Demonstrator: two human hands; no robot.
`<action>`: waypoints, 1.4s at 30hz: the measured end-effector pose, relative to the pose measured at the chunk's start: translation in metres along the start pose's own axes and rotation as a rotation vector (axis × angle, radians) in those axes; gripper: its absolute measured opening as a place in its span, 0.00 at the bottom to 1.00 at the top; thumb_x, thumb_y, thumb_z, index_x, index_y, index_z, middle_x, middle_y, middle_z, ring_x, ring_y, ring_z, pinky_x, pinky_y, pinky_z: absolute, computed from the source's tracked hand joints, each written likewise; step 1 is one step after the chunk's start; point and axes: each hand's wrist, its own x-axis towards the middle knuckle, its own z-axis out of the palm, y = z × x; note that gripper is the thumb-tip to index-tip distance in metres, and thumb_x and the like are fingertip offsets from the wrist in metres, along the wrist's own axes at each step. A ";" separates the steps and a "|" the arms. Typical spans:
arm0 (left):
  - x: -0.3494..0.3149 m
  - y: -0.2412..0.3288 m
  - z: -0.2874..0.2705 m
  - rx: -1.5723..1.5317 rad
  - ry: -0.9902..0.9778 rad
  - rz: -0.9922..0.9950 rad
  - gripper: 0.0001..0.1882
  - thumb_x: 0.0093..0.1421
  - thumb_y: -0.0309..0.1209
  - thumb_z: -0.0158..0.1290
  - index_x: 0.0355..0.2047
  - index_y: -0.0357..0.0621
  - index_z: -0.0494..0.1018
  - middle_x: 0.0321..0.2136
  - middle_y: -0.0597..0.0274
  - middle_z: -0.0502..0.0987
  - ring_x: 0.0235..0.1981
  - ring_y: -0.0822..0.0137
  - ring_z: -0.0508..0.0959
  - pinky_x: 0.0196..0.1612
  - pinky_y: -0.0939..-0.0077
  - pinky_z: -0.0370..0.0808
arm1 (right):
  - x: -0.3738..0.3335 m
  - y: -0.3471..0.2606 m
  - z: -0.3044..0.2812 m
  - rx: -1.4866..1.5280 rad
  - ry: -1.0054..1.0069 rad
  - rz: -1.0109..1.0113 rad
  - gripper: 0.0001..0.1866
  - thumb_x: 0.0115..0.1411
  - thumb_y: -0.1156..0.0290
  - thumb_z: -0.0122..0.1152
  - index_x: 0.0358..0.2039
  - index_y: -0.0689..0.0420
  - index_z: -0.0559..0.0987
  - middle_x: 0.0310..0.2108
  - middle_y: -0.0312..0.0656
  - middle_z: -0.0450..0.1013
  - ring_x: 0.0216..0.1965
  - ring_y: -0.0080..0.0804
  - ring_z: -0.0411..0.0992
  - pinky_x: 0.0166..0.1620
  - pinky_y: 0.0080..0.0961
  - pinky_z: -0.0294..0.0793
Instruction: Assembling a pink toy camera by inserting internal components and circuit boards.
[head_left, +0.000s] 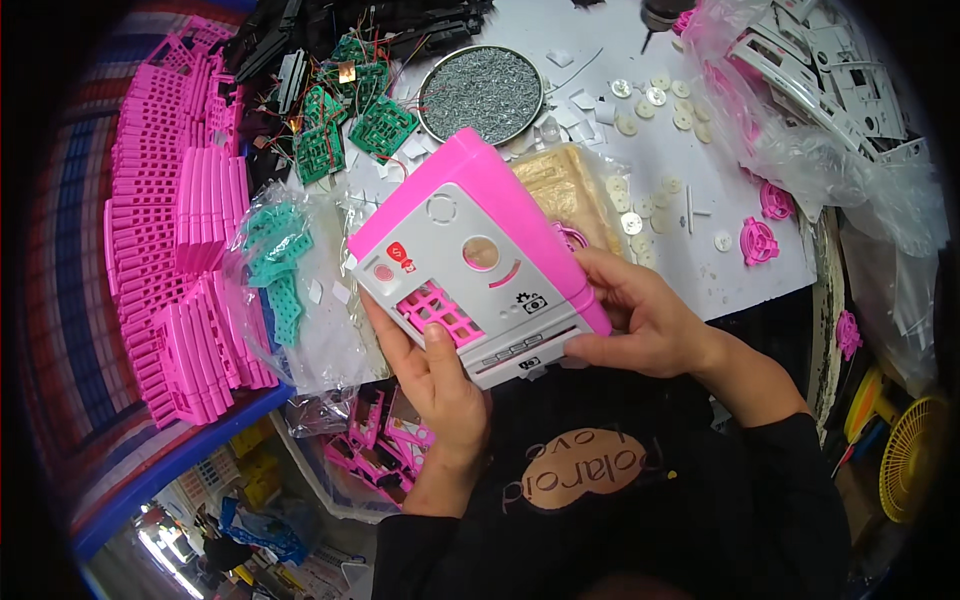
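A pink plastic box with a white front panel, like a toy safe or money bank, is held tilted over the near edge of the work table. The panel has a round hole, a pink keypad grid and a slot near its lower end. My left hand grips the lower left side, thumb by the keypad grid. My right hand is wrapped round the lower right side, thumb on the panel's corner. The box's back and the fingers beneath it are hidden.
A round tray of screws stands behind the box, beside green circuit boards with wires. Stacked pink panels fill the left. White discs and pink rings lie at right, near bagged white panels. Below is a bin of pink parts.
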 end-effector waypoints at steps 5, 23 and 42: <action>0.016 0.000 -0.013 -0.117 -0.020 0.025 0.28 0.76 0.35 0.37 0.71 0.35 0.49 0.63 0.47 0.65 0.61 0.61 0.69 0.64 0.65 0.65 | 0.000 0.000 -0.004 0.027 0.026 0.109 0.34 0.60 0.82 0.64 0.65 0.63 0.62 0.54 0.40 0.71 0.55 0.26 0.71 0.56 0.24 0.74; 0.036 0.002 0.000 0.123 0.012 0.041 0.26 0.76 0.47 0.36 0.40 0.34 0.72 0.29 0.64 0.77 0.30 0.78 0.73 0.36 0.82 0.70 | -0.003 0.009 0.011 -0.052 0.281 -0.164 0.32 0.62 0.83 0.63 0.64 0.65 0.62 0.56 0.44 0.70 0.56 0.28 0.71 0.55 0.26 0.76; 0.081 -0.012 -0.051 0.767 -0.754 0.636 0.22 0.46 0.21 0.58 0.45 0.41 0.80 0.50 0.47 0.78 0.56 0.45 0.76 0.58 0.55 0.73 | 0.055 -0.024 -0.089 -1.600 0.034 -0.591 0.21 0.49 0.75 0.66 0.46 0.51 0.82 0.58 0.40 0.73 0.58 0.50 0.68 0.58 0.41 0.72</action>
